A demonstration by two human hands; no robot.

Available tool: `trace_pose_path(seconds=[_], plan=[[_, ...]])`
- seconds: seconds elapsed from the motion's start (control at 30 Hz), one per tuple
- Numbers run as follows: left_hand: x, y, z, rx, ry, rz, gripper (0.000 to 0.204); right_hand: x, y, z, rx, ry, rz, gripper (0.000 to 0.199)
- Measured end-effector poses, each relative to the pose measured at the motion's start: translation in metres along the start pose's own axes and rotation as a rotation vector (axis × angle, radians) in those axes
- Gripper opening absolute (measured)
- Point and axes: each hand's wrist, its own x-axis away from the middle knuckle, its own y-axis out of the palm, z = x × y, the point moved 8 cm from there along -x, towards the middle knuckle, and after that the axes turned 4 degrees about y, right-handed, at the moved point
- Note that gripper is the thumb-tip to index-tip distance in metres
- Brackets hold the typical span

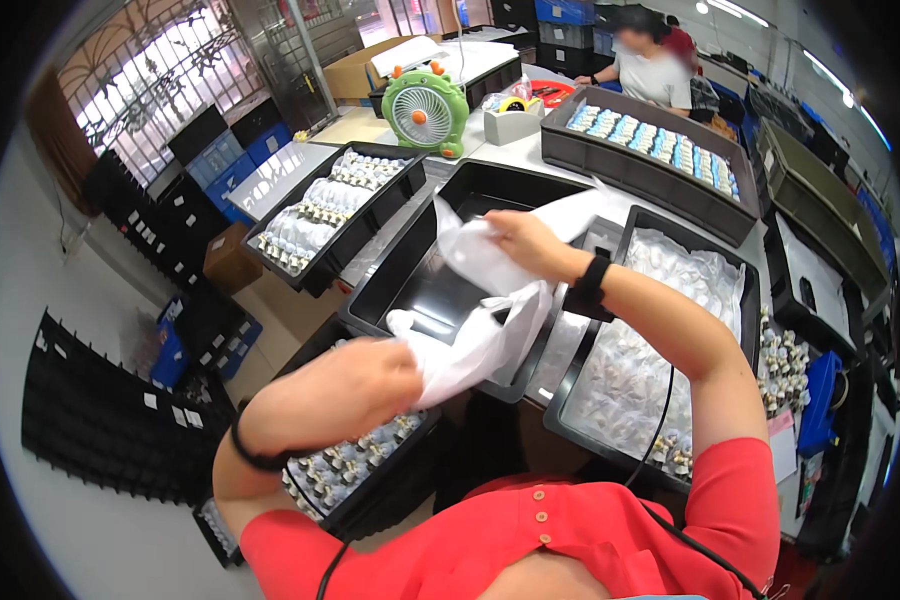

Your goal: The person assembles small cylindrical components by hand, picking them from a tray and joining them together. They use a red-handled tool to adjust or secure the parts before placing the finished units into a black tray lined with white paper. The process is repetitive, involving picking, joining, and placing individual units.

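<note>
A thin white translucent sheet (482, 338), creased and bunched, stretches between my hands above a black tray (378, 298). My left hand (358, 382) is closed on its near left end. Farther off and to the right, my right hand (528, 243) pinches the sheet's upper part, and one corner of it trails out to the right. The bare, shiny bottom of the tray shows beneath the sheet. To the right stands another black tray (568, 392) holding many small parts under crumpled translucent sheeting (660, 300).
A green fan (425, 112) stands at the back of the table. Left of it is a black tray (407, 192) with rows of small parts; a grey crate (610, 158) with white and blue pieces sits at the back right. A person (642, 68) is beyond it.
</note>
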Motion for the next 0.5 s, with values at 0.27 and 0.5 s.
trace_pose_path(seconds=[0.27, 0.5], plan=[[0.064, -0.068, 0.028, 0.592, 0.158, 0.265, 0.012, 0.027, 0.058, -0.026, 0.014, -0.052, -0.560, 0.047], [-0.011, -0.043, -0.061, 0.816, -0.398, 0.524, 0.011, 0.056, -0.002, -0.118, -0.814, 0.209, -0.720, 0.080]])
